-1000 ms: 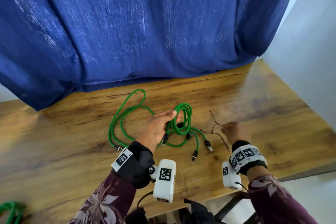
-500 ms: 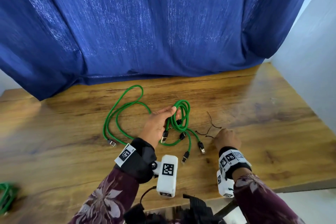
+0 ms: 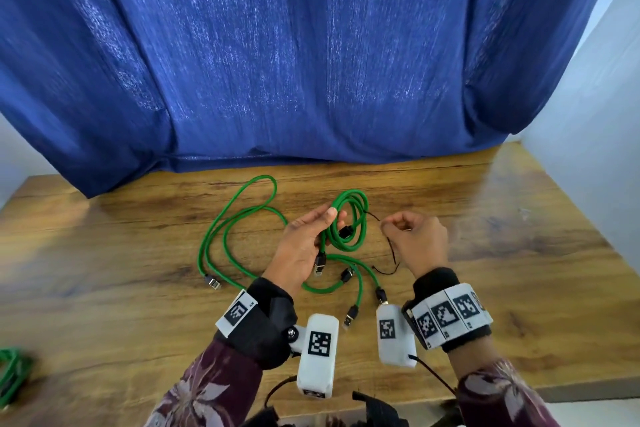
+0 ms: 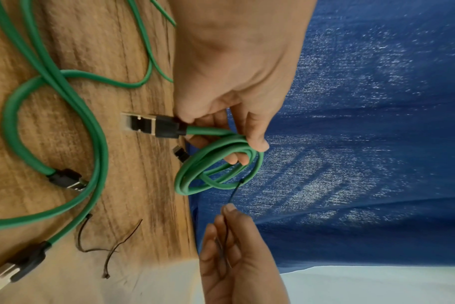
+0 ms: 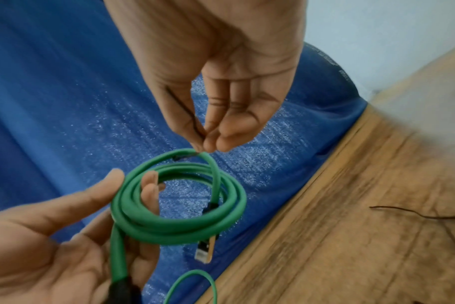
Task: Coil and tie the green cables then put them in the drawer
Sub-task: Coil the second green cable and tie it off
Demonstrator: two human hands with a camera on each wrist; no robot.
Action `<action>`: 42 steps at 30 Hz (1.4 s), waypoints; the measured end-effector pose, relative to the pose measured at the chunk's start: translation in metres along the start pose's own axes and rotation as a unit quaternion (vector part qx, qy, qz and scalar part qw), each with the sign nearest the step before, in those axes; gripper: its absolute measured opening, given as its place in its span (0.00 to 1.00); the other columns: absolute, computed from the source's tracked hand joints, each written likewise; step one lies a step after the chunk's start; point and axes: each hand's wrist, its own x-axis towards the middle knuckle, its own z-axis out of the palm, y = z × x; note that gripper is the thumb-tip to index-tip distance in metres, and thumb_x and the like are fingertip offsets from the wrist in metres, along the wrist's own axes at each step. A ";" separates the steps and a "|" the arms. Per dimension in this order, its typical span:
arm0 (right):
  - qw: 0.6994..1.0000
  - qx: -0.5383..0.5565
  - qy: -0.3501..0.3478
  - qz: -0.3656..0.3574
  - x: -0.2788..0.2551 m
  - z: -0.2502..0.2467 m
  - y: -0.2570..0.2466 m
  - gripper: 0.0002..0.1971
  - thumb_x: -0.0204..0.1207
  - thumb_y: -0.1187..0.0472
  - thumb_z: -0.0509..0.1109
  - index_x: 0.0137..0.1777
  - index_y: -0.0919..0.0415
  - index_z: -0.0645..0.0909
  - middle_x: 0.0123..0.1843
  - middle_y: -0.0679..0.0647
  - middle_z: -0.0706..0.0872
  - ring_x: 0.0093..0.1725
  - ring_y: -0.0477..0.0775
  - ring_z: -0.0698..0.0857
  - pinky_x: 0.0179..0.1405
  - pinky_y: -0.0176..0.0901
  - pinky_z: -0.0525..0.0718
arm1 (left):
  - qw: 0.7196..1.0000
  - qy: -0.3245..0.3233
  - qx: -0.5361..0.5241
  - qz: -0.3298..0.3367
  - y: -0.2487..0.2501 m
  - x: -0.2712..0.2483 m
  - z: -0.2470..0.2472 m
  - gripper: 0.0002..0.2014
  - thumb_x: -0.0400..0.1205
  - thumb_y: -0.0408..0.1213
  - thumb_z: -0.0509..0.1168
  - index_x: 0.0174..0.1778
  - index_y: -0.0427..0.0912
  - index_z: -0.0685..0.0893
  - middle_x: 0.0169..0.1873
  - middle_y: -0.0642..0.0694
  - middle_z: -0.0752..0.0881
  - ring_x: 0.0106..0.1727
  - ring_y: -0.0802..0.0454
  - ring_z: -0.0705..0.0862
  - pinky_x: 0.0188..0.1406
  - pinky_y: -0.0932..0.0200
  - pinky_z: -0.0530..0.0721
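Fingers (image 5: pixel 148 185) grip coiled cable (image 5: pixel 179 218); right hand (image 3: pixel 415 239) pinches tie (image 4: pixel 234 192).

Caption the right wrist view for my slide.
Left hand grips a coiled green cable while the right hand pinches a thin black tie at its top.

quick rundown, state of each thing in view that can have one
coiled green cable: looped, held off the table, not yet tied
black tie: one end at the coil
left hand: grips the coil
right hand: pinches the tie
loose green cables: uncoiled on the table
spare ties: lying on the table
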 end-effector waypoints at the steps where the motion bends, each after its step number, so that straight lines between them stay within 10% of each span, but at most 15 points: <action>1: 1.000 -0.006 -0.008 -0.003 -0.001 0.002 -0.005 0.03 0.69 0.60 0.75 0.36 0.56 0.88 0.31 0.47 0.87 0.30 0.43 0.81 0.32 0.34 0.76 | 1.000 -0.004 -0.004 0.010 0.002 -0.001 0.000 0.07 0.79 0.25 0.63 0.47 0.37 0.85 0.33 0.45 0.91 0.33 0.56 0.89 0.40 0.65 0.88; 22: 0.974 0.162 -0.140 -0.071 -0.012 0.047 -0.072 0.08 0.72 0.66 0.73 0.35 0.53 0.88 0.35 0.54 0.91 0.36 0.51 0.88 0.43 0.46 0.86 | 0.989 -0.046 0.087 0.114 0.045 -0.035 -0.034 0.28 0.67 0.35 0.72 0.64 0.36 0.74 0.37 0.44 0.92 0.44 0.53 0.90 0.64 0.54 0.80; 29: 0.955 0.237 -0.174 -0.033 -0.022 0.062 -0.102 0.05 0.73 0.70 0.72 0.36 0.62 0.85 0.36 0.62 0.90 0.37 0.58 0.87 0.49 0.58 0.84 | 0.985 -0.058 0.109 0.124 0.072 -0.042 -0.057 0.11 0.74 0.27 0.67 0.52 0.36 0.86 0.39 0.44 0.91 0.41 0.53 0.89 0.49 0.64 0.86; 36: 0.953 0.255 -0.148 -0.072 -0.042 0.086 -0.125 0.03 0.71 0.69 0.74 0.38 0.62 0.84 0.35 0.60 0.90 0.34 0.58 0.88 0.32 0.38 0.83 | 0.992 -0.068 0.054 0.090 0.099 -0.053 -0.084 0.07 0.79 0.26 0.64 0.48 0.37 0.86 0.33 0.46 0.91 0.33 0.57 0.89 0.39 0.67 0.87; 42: 0.940 0.284 -0.167 -0.087 -0.061 0.105 -0.144 0.08 0.70 0.74 0.72 0.40 0.60 0.84 0.37 0.64 0.90 0.36 0.58 0.89 0.36 0.39 0.83 | 0.995 -0.054 0.020 0.079 0.115 -0.060 -0.099 0.09 0.79 0.24 0.64 0.52 0.34 0.85 0.33 0.47 0.91 0.33 0.57 0.89 0.38 0.67 0.87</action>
